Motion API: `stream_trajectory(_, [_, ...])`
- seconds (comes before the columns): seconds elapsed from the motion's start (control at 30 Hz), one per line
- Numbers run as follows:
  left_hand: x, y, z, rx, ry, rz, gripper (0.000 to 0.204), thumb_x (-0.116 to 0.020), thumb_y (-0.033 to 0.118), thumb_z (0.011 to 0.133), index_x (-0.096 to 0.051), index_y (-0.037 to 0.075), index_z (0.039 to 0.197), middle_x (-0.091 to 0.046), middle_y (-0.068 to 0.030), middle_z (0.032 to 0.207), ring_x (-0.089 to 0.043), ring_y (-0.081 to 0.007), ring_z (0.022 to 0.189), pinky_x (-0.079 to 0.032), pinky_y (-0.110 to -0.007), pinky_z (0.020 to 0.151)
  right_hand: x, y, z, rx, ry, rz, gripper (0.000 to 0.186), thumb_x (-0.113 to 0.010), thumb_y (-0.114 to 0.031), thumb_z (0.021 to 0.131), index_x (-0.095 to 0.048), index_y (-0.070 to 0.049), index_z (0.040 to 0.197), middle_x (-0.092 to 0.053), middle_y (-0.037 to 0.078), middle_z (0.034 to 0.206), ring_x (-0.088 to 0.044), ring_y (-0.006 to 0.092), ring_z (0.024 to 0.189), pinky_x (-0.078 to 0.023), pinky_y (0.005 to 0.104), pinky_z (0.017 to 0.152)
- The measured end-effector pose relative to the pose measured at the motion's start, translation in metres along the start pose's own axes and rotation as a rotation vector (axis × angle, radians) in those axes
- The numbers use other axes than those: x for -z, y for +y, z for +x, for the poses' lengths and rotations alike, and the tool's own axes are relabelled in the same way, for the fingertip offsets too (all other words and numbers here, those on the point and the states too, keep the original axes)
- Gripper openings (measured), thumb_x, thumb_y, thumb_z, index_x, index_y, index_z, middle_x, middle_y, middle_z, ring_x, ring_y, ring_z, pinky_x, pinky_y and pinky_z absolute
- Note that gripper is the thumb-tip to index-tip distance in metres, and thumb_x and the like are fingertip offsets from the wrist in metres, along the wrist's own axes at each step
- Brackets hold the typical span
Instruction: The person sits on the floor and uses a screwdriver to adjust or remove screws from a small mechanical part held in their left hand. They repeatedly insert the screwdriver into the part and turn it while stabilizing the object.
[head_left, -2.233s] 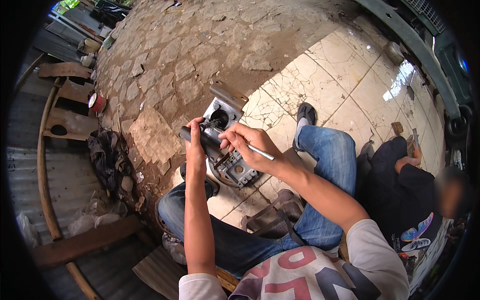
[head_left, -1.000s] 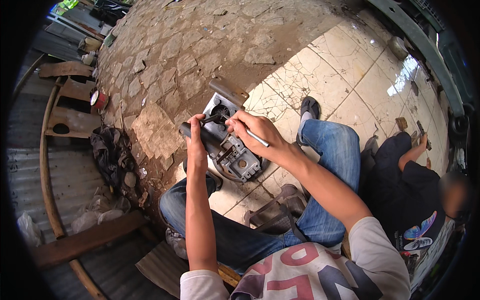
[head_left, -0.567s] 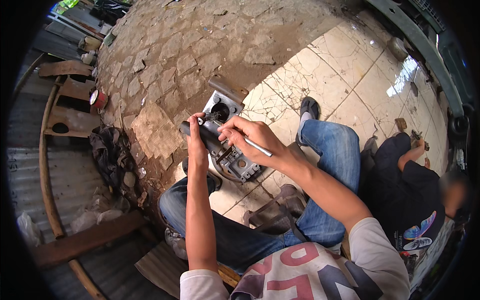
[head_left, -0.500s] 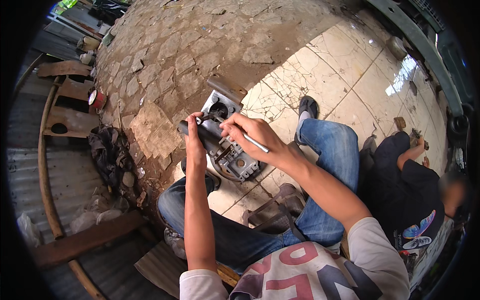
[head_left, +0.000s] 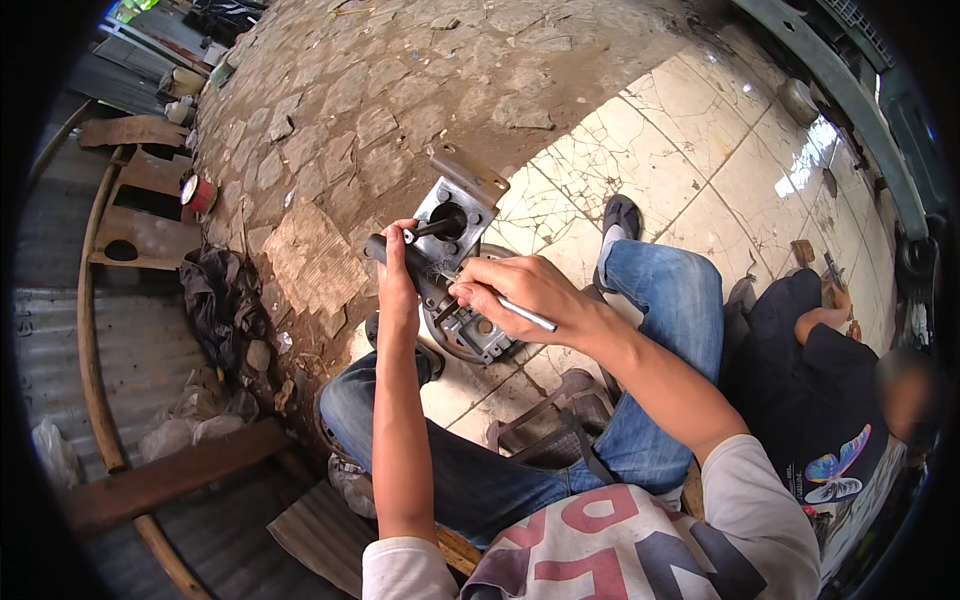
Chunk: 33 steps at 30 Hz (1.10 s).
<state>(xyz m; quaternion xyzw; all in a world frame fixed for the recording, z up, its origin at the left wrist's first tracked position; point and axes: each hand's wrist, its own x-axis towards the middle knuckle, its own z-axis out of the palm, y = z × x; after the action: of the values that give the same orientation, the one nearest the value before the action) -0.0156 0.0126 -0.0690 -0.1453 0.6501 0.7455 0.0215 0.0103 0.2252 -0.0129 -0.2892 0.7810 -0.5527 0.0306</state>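
Observation:
Between my knees stands a grey metal machine part with a square bolted flange (head_left: 483, 199) around a dark round hole. Below it lies a cast metal base (head_left: 484, 338) with ridges and a hole. My left hand (head_left: 397, 278) is closed round a dark cylindrical piece (head_left: 377, 247) at the left of the flange; a short dark rod (head_left: 436, 229) runs from its fingertips toward the hole. My right hand (head_left: 522, 297) pinches a slim silver rod-shaped tool (head_left: 528, 315), its tip close to the part's middle. The tool's exact kind does not show.
A curved metal piece (head_left: 470, 173) sits at the part's far end. Flat cardboard (head_left: 314, 255) and a dark cloth (head_left: 218, 300) lie to the left, near a red tin (head_left: 199, 194). A dark bag (head_left: 545, 425) rests between my legs. Another person (head_left: 800, 370) crouches at right.
My right hand has drawn the tool back from the hole, toward me and slightly right. The flange has shifted a little right, and its hole and the short rod now show more clearly.

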Motion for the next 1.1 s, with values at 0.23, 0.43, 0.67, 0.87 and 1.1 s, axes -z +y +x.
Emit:
stream_trajectory(0.23, [-0.002, -0.005, 0.001, -0.113, 0.011, 0.076, 0.058, -0.041, 0.059, 0.105, -0.057, 0.009, 0.13, -0.058, -0.005, 0.112, -0.053, -0.0141, 0.1, -0.042, -0.029, 0.094, -0.015, 0.001, 0.007, 0.077, 0.124, -0.134, 0.021, -0.064, -0.019, 0.097, -0.06, -0.004, 0.111, -0.071, 0.017, 0.074, -0.072, 0.0331, 0.068, -0.054, 0.0423, 0.061])
stream_trajectory(0.43, [-0.004, 0.0, -0.002, -0.094, -0.019, 0.09, 0.06, -0.035, 0.058, 0.107, -0.05, 0.012, 0.142, -0.062, -0.0094, 0.118, -0.06, -0.0175, 0.105, -0.047, -0.032, 0.095, -0.02, 0.01, 0.009, -0.081, 0.083, -0.072, 0.016, -0.066, -0.016, 0.097, -0.066, -0.001, 0.102, -0.073, 0.016, 0.082, -0.074, 0.0258, 0.074, -0.056, 0.0353, 0.065])
stream_trajectory(0.67, [0.007, -0.009, 0.002, -0.147, 0.007, 0.188, 0.058, -0.035, 0.057, 0.107, -0.05, 0.014, 0.143, -0.063, -0.0095, 0.119, -0.062, -0.0173, 0.106, -0.049, -0.031, 0.093, 0.015, -0.005, 0.001, -0.168, 0.002, 0.117, 0.02, -0.062, -0.019, 0.097, -0.066, 0.0, 0.092, -0.068, 0.016, 0.069, -0.066, 0.0287, 0.059, -0.049, 0.0393, 0.058])
stream_trajectory(0.87, [-0.004, 0.001, -0.002, -0.085, -0.028, 0.142, 0.066, -0.032, 0.059, 0.107, -0.052, 0.007, 0.141, -0.054, -0.0133, 0.135, -0.047, -0.0215, 0.125, -0.031, -0.035, 0.113, -0.01, 0.015, 0.011, 0.036, 0.044, -0.048, 0.019, -0.063, -0.016, 0.098, -0.067, -0.001, 0.11, -0.074, 0.014, 0.085, -0.073, 0.0291, 0.076, -0.056, 0.0367, 0.068])
stream_trajectory(1.1, [0.009, -0.006, 0.0, -0.166, 0.022, 0.186, 0.066, -0.033, 0.06, 0.106, -0.052, 0.008, 0.143, -0.057, -0.0098, 0.124, -0.053, -0.0177, 0.113, -0.039, -0.033, 0.105, 0.026, -0.011, 0.01, -0.445, -0.263, 0.148, 0.032, -0.052, -0.023, 0.104, -0.07, 0.001, 0.092, -0.069, 0.012, 0.066, -0.066, 0.0156, 0.057, -0.053, 0.0318, 0.056])
